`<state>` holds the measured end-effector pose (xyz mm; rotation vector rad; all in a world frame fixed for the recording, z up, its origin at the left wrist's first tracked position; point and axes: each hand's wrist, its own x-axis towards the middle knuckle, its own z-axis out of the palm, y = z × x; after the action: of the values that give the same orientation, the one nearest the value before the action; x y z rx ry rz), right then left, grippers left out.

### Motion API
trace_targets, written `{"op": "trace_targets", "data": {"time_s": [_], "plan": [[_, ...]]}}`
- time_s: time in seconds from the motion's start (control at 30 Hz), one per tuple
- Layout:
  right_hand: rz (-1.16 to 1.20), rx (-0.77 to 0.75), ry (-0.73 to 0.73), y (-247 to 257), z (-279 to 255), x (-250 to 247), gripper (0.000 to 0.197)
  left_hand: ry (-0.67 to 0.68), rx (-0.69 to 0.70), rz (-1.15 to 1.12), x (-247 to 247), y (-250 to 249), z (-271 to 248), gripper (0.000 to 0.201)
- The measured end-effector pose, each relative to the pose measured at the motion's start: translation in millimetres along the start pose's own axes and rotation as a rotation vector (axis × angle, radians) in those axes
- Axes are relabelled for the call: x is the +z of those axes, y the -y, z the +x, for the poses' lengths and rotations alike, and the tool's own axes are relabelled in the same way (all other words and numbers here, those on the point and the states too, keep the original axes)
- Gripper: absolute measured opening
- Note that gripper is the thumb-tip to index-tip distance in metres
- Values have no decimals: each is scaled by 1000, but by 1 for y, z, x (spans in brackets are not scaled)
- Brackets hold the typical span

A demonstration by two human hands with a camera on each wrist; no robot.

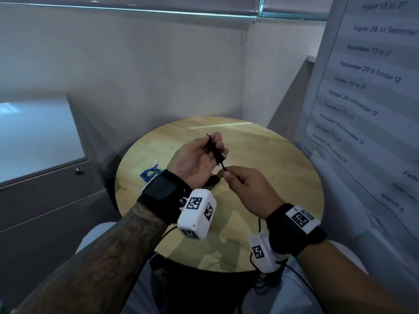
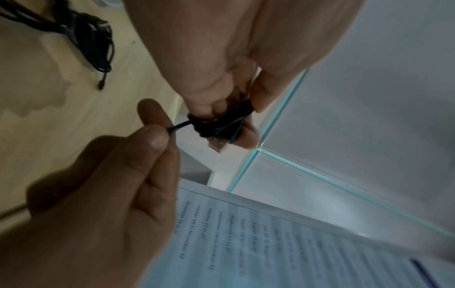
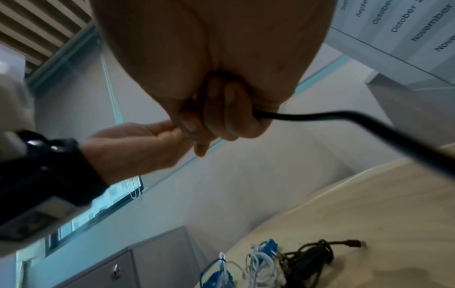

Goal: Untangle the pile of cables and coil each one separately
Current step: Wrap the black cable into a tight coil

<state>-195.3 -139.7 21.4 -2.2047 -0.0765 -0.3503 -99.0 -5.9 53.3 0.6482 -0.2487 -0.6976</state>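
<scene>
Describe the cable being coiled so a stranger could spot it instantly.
Above the round wooden table, look at the left hand. It grips a small tight black cable coil with a metal USB plug poking out. Unlike the bundles lying on the table, its tail runs into the right hand.

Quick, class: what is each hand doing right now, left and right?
Left hand: closed, holding a small coiled bundle of black cable.
Right hand: closed, pinching the loose run of the same black cable.
</scene>
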Motion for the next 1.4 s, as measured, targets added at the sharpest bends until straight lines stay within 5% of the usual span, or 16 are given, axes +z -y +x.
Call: {"op": "trace_targets", "data": {"time_s": [0.17, 0.3, 0.43, 0.6, 0.7, 0.9, 1.13, 1.27, 1.4], "plan": [[-117, -2, 26, -1, -3, -2, 24, -102, 206, 325, -13, -3, 16, 22], [-48, 23, 64, 12, -5, -12, 20, -60, 298, 898, -17, 9, 11, 19], [24, 15, -11, 15, 2, -33, 15, 77, 214, 1233, -19, 17, 0, 26], [-24, -70, -170, -4, 15, -47, 5, 165, -3, 1126, -8, 18, -12, 44], [49, -8, -267, -22, 20, -46, 7, 114, -125, 772, -6, 8, -11, 41], [42, 80, -70, -27, 4, -3, 20, 40, -87, 96, -8, 4, 4, 32], [-31, 109, 70, -19, -18, -1, 34, -186, 203, 540, -46, 10, 17, 23], [116, 103, -4, -6, -14, -18, 21, -61, 159, 1074, -38, 25, 6, 22], [196, 30, -81, 0, -8, -38, 14, 113, 15, 1156, -19, 29, -5, 41]]}}
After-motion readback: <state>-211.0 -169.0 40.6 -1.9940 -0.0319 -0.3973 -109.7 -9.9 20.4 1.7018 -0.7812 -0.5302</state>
